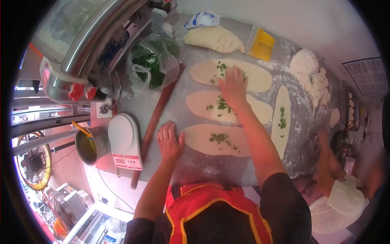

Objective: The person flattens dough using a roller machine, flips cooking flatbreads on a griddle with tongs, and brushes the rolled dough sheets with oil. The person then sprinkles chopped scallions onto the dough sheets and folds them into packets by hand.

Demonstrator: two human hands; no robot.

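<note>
My right hand reaches over the far oval dough sheet, its fingers stretched out at the chopped green herbs there. What lies under the fingertips is hidden. Below the forearm is a middle dough sheet, with greens across its centre. The near dough sheet also carries a patch of greens. To the right, a narrow dough sheet lies lengthwise with a green strip. My left hand rests on the table, fingers extended, between the near sheet and a long wooden rolling pin.
A white scale and a metal pot stand left. Behind the pin sits a plastic bag of greens. A dough mass, yellow scraper and piled dough pieces line the far side. Another person's arm is at right.
</note>
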